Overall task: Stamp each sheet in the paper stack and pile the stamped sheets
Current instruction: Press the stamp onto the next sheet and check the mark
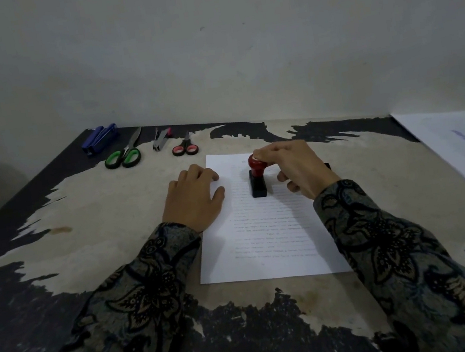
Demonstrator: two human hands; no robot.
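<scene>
One stamp (pixel 258 179) stands upright on the printed sheet (pixel 267 231), its black base down on the upper middle of the page and its red knob on top. The right hand (pixel 293 166) curls its fingers over that knob and grips it. The left hand (pixel 195 197) lies flat with relaxed fingers, pressing on the sheet's left edge and holding nothing. The sheet lies in the middle of the worn table (pixel 96 227), its long axis running away from the person, leaning slightly to the left. A second pile of paper (pixel 461 145) lies well apart at the right edge of the table, with a blue mark on its top sheet. Along the far edge lie two pairs of scissors, the green scissors (pixel 124 156) and the smaller red scissors (pixel 185 148), plus a blue stapler (pixel 100 139) and a staple remover (pixel 161 140).
</scene>
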